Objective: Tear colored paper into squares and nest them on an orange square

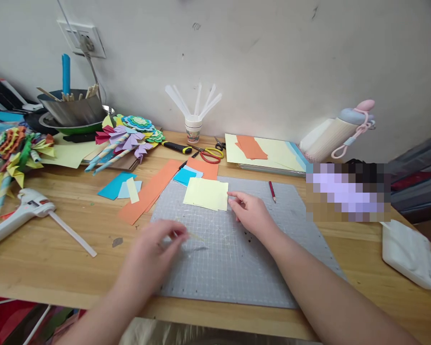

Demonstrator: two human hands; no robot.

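Note:
Pale yellow paper sheets (205, 194) lie overlapping on a grey cutting mat (273, 268). The index fingertip of my right hand (249, 211) rests at their right edge; its thumb and fingers are slightly apart and hold nothing. Over the mat's left part, my left hand (158, 249) is blurred by motion. Its thumb and index finger pinch a thin pale yellow paper strip (197, 236), which is also smeared. Just behind the yellow sheets are blue paper pieces (185, 177) and orange paper (205, 167). A red pencil (272, 191) lies at the mat's back right.
On the left lie a white glue gun (36, 206) and paper flowers (129, 136). Behind the mat are a yellow-black cutter (177, 147), scissors (211, 154) and a cup of white sticks (193, 129). A paper stack (283, 155) and a bottle (339, 129) stand back right.

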